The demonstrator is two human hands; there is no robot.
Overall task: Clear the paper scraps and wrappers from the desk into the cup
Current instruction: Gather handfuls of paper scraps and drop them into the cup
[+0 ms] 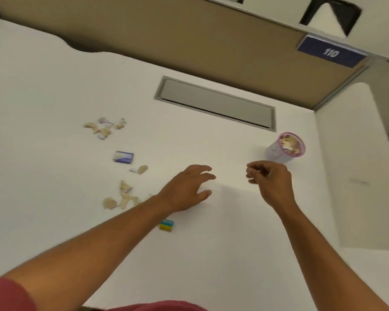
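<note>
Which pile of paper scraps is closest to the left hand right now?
The near pile, just left of the left forearm beside the left hand. The far pile sits well up the desk beyond the purple wrapper.

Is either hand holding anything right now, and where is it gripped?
The left hand is open and empty. The right hand has its fingers curled together near the pink-rimmed cup; nothing shows in them, so I cannot tell.

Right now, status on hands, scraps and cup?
Left hand open, empty. Right hand curled near cup, contents unclear. Cup part-filled. Scraps and wrappers remain left; path clear.
</note>
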